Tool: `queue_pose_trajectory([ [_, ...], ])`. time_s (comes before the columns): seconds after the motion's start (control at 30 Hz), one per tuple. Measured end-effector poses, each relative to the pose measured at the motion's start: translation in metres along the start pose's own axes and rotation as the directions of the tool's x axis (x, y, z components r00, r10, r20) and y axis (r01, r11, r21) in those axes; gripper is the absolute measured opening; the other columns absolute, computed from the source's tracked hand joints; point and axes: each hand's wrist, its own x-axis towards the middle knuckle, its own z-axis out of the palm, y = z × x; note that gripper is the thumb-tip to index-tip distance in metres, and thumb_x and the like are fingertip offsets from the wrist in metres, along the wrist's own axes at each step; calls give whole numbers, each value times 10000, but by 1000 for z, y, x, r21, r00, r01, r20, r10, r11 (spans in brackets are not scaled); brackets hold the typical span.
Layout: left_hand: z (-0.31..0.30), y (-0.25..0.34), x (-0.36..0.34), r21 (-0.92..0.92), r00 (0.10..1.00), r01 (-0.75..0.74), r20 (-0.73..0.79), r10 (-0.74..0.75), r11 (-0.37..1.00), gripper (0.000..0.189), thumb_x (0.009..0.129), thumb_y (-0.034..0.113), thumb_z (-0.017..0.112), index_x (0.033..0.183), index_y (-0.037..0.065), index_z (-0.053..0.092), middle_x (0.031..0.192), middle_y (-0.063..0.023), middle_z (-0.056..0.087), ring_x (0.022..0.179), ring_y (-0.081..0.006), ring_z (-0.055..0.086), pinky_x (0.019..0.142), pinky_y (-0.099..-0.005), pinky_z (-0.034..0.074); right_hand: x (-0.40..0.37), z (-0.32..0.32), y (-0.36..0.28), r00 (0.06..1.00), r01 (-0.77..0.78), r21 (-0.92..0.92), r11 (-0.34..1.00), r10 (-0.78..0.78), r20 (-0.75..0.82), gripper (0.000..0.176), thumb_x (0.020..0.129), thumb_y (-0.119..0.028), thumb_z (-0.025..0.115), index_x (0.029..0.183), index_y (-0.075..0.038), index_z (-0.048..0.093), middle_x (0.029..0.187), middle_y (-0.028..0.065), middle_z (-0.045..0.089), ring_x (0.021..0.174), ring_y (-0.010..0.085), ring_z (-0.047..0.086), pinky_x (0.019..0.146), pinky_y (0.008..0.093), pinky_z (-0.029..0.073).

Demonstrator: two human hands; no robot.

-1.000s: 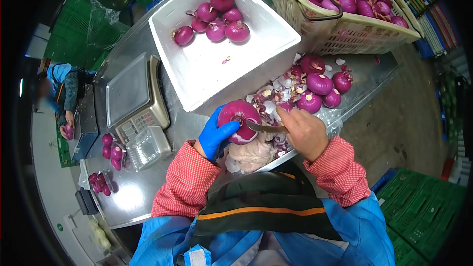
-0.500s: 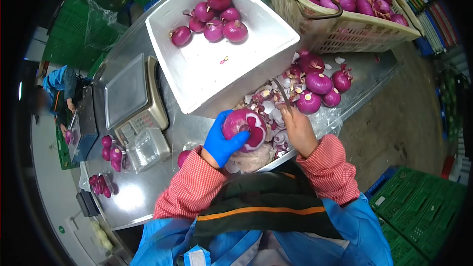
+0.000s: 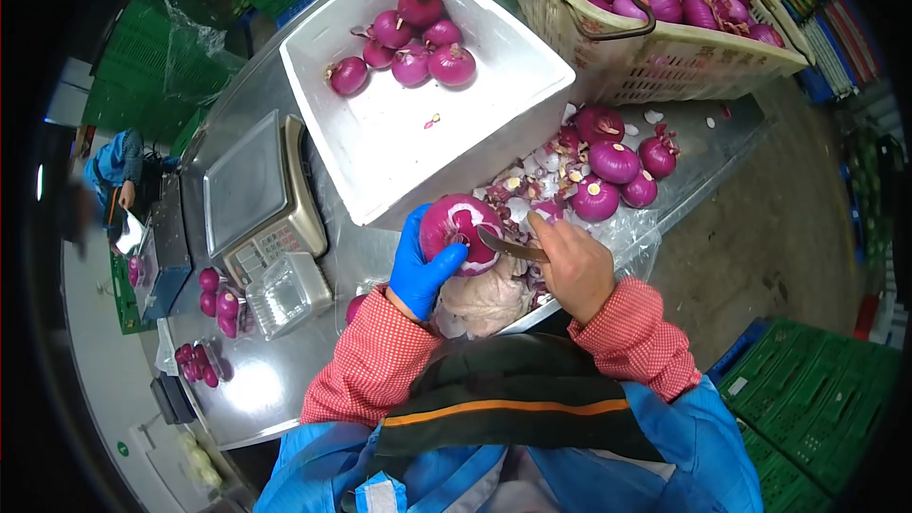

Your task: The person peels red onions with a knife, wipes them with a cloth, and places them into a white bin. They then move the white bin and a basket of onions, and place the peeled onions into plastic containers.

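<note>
A large purple onion (image 3: 446, 224) with a pale patch where skin is peeled rests in my blue-gloved left hand (image 3: 421, 264), thumb across its front. My bare right hand (image 3: 576, 266) grips a small curved knife (image 3: 513, 247), its blade tip at the onion's right side. Onion skins (image 3: 543, 171) lie in a heap behind both hands, with a pale cloth-like bundle (image 3: 486, 298) just below the onion. Several whole onions (image 3: 614, 161) sit right of the heap. Inside the white foam box (image 3: 418, 160), more onions are grouped at the far end.
A full crate of onions (image 3: 684, 55) stands at the back right. Left are a scale (image 3: 249, 180), a clear plastic tray (image 3: 288, 293) and packed onions (image 3: 197, 364). Green crates (image 3: 817, 399) are stacked at lower right. Another person (image 3: 116, 171) works at far left.
My right hand has turned and brought the knife down and left to the onion. The onion has turned and shifted slightly left in my left hand. The other person's arm has moved.
</note>
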Motion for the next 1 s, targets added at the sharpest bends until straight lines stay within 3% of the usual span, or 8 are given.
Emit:
queue_pose_trajectory([
  [0.1,4,4,-3,189,994,-109,34,105,976,722,761,145,810,1343,25,399,1253,-116,551,1156,-208,557,1006,-359,464,1,-1,-1,998,-60,-3,998,60,-17,400,797,-79,636,1197,-56,623,825,84,574,723,242,618,632,354,507],
  [0.3,6,1,-5,241,990,-142,17,142,960,761,738,159,821,1344,16,384,1282,-128,529,1179,-215,544,1024,-368,450,-10,29,1,993,-116,437,892,118,23,271,953,-143,552,1185,-16,611,715,97,547,603,253,557,573,360,466],
  [0.4,8,-2,-9,200,974,-214,120,193,956,750,754,153,805,1356,20,379,1300,-127,527,1211,-219,529,1048,-369,430,-7,41,22,729,-683,553,477,412,546,279,1027,-220,479,1162,-20,619,629,-2,474,523,129,478,492,293,403],
  [0.53,5,-6,-6,1,996,-12,86,12,1000,725,792,122,765,1400,25,381,1332,-119,527,1235,-225,524,1076,-374,409,-1,25,10,738,-674,670,310,253,626,314,1043,-246,448,1159,-17,627,659,-62,446,550,49,411,493,244,358],
  [0.57,6,-4,-3,-59,995,22,96,-16,998,719,800,114,756,1409,27,384,1337,-116,528,1236,-226,526,1078,-375,408,-2,27,9,827,-560,663,497,292,481,290,1003,-256,485,1076,-6,613,786,157,636,717,311,631,649,411,482],
  [0.73,-1,3,4,-123,988,147,66,-139,981,699,816,116,748,1418,28,404,1321,-109,557,1223,-231,543,1065,-376,429,5,-1,2,989,-133,331,934,104,104,288,868,-161,625,1132,-47,615,878,123,652,808,321,653,667,407,526],
  [0.9,2,12,2,-147,973,230,67,-223,962,625,849,195,723,1385,22,453,1280,-111,593,1188,-231,570,1040,-365,447,12,-12,7,993,117,57,991,-117,5,379,736,-95,684,1112,-74,643,784,61,553,703,225,616,606,342,514],
  [1.0,2,17,3,-125,970,240,79,-231,963,583,866,230,702,1364,22,481,1265,-115,605,1171,-232,581,1029,-360,453,11,-13,13,991,132,47,990,-133,22,408,738,-76,661,1144,-41,643,793,81,550,719,262,598,616,364,494],
])
